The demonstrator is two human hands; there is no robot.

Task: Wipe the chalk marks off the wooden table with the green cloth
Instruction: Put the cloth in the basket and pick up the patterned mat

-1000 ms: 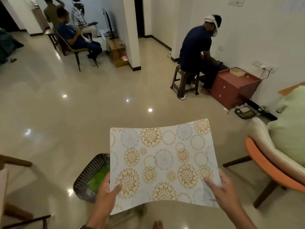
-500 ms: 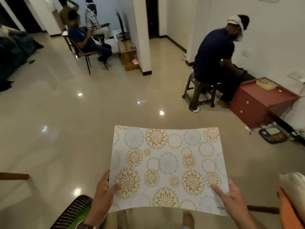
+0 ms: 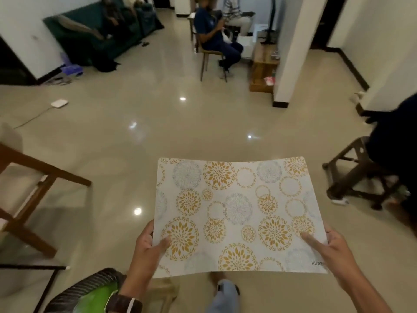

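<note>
I hold a white placemat [image 3: 237, 213] printed with gold and grey flower circles flat in front of me, above the floor. My left hand [image 3: 149, 245] grips its near left edge with the thumb on top. My right hand [image 3: 327, 247] grips the near right corner, thumb lying on the print. A green cloth [image 3: 97, 299] lies in a dark woven basket [image 3: 85, 288] at the bottom left, under my left wrist. A wooden table [image 3: 45, 168] shows at the left edge; no chalk marks are visible on it.
Glossy beige floor spreads ahead. A dark stool [image 3: 354, 175] with a seated person stands at the right. Farther off are a person on a chair [image 3: 216, 44], a green sofa [image 3: 94, 39], a white pillar [image 3: 291, 53] and a low wooden cabinet [image 3: 264, 64].
The view has swung to the left: the red cabinet and orange chair have left the frame, and the wooden table and sofa have come in. Both hands still hold the placemat.
</note>
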